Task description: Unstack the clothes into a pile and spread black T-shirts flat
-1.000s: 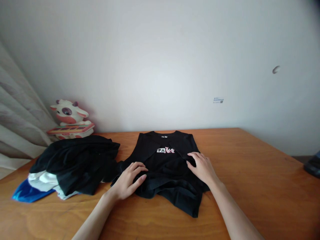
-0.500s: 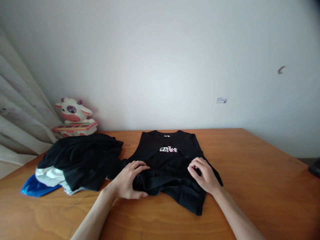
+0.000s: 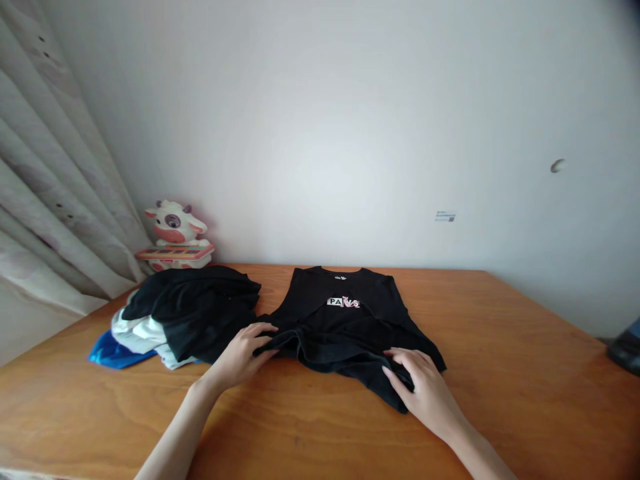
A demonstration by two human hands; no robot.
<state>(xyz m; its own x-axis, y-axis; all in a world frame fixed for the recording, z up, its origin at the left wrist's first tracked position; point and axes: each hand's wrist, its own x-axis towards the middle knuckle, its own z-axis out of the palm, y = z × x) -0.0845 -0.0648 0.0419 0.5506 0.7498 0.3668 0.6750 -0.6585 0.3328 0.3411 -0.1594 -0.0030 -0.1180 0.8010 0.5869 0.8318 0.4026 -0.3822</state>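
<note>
A black T-shirt (image 3: 345,320) lies on the wooden table with its neckline toward the wall. White lettering and a pink figure show on its chest, and the near hem is bunched and raised in folds. My left hand (image 3: 245,353) grips the left end of the hem between thumb and fingers. At the hem's right side, my right hand (image 3: 420,383) has its thumb and fingers around the cloth, and a corner of the shirt hangs beside it on the table.
Left of the shirt is a pile of clothes (image 3: 200,310), black on top with white and blue beneath. Behind the pile stands a cow toy with a keyboard (image 3: 176,233), near a curtain (image 3: 60,187). A dark object (image 3: 625,350) sits at the table's far right edge.
My left hand has closed on the hem, where its fingers were wider apart. My right hand has moved down toward me, from the shirt's side to the hem. The view has shifted slightly left.
</note>
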